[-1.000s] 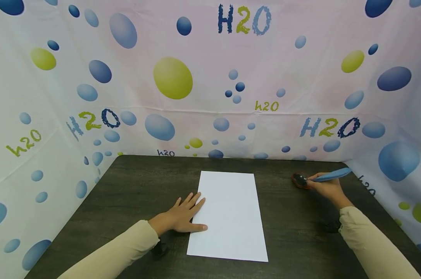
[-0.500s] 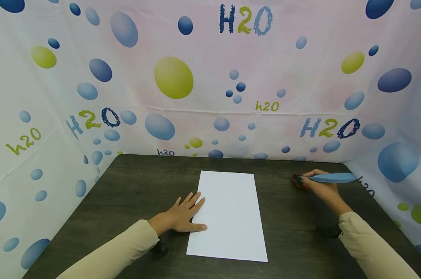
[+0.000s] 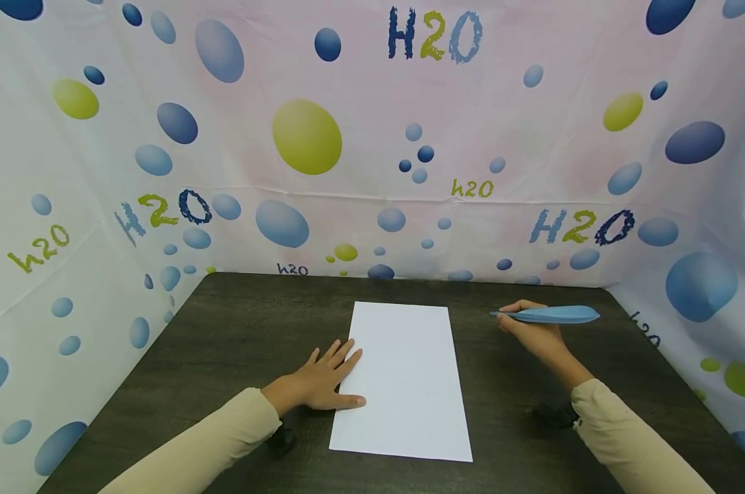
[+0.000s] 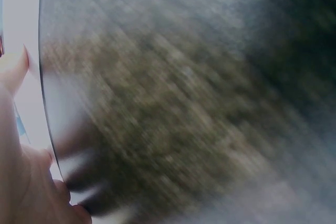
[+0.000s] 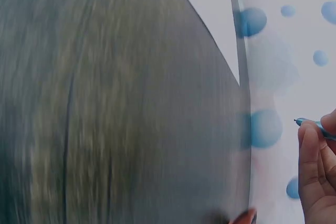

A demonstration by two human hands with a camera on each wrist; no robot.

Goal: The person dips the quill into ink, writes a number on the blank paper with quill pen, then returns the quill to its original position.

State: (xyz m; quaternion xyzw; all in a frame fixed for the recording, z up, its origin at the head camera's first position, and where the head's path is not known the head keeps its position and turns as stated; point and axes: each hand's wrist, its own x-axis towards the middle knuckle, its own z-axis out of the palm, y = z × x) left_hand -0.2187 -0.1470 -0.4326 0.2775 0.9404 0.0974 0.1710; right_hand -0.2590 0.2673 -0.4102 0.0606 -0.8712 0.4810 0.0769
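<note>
A sheet of white paper (image 3: 409,384) lies on the dark table. My left hand (image 3: 317,385) rests on its left edge, fingers spread, thumb and fingertips over the sheet. In the left wrist view the left hand (image 4: 26,182) shows at the lower left against the paper (image 4: 32,98). To the right of the sheet, my right hand (image 3: 536,336) pinches a blue feather pen (image 3: 558,315) near its point. The feather points right and the tip left. In the right wrist view the pen's dark tip (image 5: 300,121) sticks out past the fingers of the right hand (image 5: 317,177).
A small orange-brown object (image 5: 245,217) peeks in at the bottom of the right wrist view; the right hand covers its place in the head view. A bubble-printed white sheet (image 3: 372,137) hangs behind the dark table (image 3: 267,315) and along both sides.
My right hand has moved left with the feather pen, away from the round brown object, and the pen's thin tip now shows. My left hand and the paper have stayed put.
</note>
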